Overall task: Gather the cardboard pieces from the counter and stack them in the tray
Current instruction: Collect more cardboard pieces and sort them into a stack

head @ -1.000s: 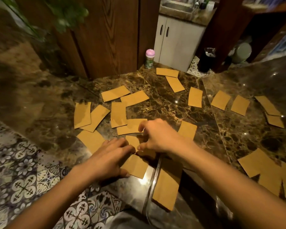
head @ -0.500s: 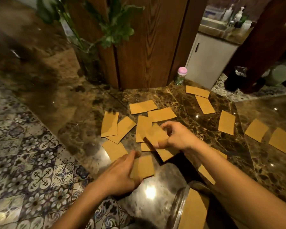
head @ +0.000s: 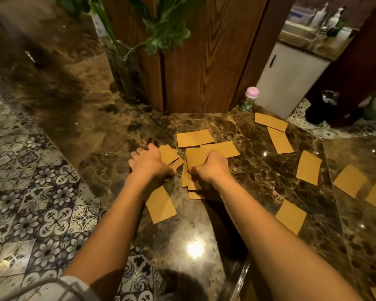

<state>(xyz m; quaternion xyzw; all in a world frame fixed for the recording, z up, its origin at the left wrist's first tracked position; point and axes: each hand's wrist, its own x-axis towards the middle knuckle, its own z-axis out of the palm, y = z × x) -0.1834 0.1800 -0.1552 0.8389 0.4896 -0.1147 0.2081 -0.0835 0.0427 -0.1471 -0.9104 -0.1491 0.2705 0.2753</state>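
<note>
My right hand (head: 211, 168) closed on bunch of cards (head: 194, 168), fanned, mid counter (head: 258, 170). My left hand (head: 149, 162) flat on two overlapped cards (head: 169, 154) near left edge, fingers curled over them. One card (head: 161, 205) under left forearm. More cards (head: 308, 167) scattered toward right edge. Tray rim (head: 240, 279) at near edge. Bottle (head: 249, 98) at far edge.

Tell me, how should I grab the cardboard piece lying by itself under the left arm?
Take the cardboard piece by its near edge, coming from the left. It lies flat on the counter, so slide a fingertip under that free edge first; the left forearm covers its far end.
</note>
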